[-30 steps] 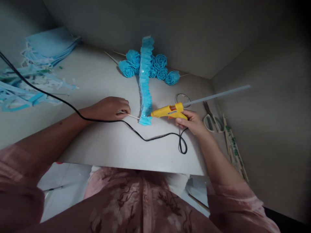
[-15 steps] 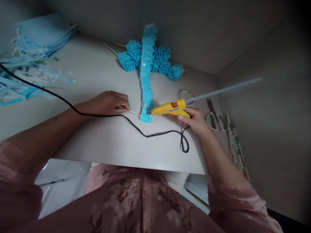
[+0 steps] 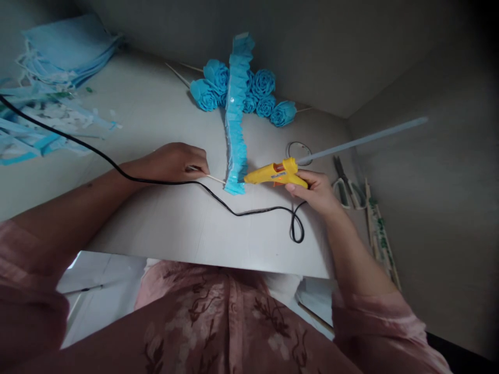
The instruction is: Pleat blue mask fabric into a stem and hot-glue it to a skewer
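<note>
My left hand [image 3: 187, 160] pinches a thin wooden stick [image 3: 215, 179], whose far end meets the near end of a pleated blue strip [image 3: 236, 130]. That strip stretches away from me, its far part lying across several blue flowers [image 3: 264, 83]. In my right hand [image 3: 317, 191] is a yellow glue gun [image 3: 268, 173], its nozzle at the strip's near end, close to the stick's tip. A long translucent glue stick [image 3: 366, 140] juts from the back of the gun.
A black cord [image 3: 163, 183] crosses over my left forearm and loops by my right wrist. Stacked blue masks [image 3: 70, 44] and cut scraps [image 3: 50, 119] lie at the left. To the right are a tape ring [image 3: 298, 151], scissors [image 3: 346, 188] and wrapped sticks [image 3: 380, 231].
The view has shifted slightly. Both hands keep their holds; the glue gun's nozzle stays at the strip's near end, with the gun barely moved.
</note>
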Demonstrator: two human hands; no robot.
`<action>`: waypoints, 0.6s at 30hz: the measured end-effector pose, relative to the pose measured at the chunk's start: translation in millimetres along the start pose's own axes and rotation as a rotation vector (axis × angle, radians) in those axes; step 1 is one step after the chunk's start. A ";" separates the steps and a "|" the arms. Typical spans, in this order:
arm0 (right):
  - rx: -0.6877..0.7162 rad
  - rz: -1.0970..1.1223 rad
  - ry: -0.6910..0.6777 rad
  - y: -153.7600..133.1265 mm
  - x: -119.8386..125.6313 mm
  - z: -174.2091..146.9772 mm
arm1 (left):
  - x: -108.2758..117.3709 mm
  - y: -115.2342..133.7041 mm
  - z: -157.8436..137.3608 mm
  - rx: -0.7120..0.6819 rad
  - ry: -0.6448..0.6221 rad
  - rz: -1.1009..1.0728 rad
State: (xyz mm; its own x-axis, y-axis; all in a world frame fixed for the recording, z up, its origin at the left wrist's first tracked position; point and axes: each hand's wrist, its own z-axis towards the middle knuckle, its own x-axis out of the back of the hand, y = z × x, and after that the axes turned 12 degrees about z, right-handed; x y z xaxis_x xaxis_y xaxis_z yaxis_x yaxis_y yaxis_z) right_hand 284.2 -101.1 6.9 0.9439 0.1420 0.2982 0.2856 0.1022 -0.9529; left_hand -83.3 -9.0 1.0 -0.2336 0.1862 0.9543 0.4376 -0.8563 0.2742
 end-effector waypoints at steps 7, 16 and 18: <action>0.000 0.003 -0.001 0.6 0.4 -1.6 | 0.2 0.0 -0.4 -0.019 0.013 -0.004; 0.005 -0.044 -0.040 -5.5 -2.2 -0.8 | 0.3 -0.1 -0.5 0.017 -0.020 -0.002; 0.011 -0.024 -0.021 -4.7 0.9 -1.5 | 0.3 -0.1 -0.6 0.012 -0.014 0.004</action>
State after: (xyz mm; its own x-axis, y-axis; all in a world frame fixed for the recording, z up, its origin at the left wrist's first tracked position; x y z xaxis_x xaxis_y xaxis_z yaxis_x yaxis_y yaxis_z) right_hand 284.0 -103.0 11.5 0.9330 0.1597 0.3226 0.3067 0.1163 -0.9447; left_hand -84.0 -9.1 1.1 -0.2201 0.1897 0.9569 0.4492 -0.8510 0.2720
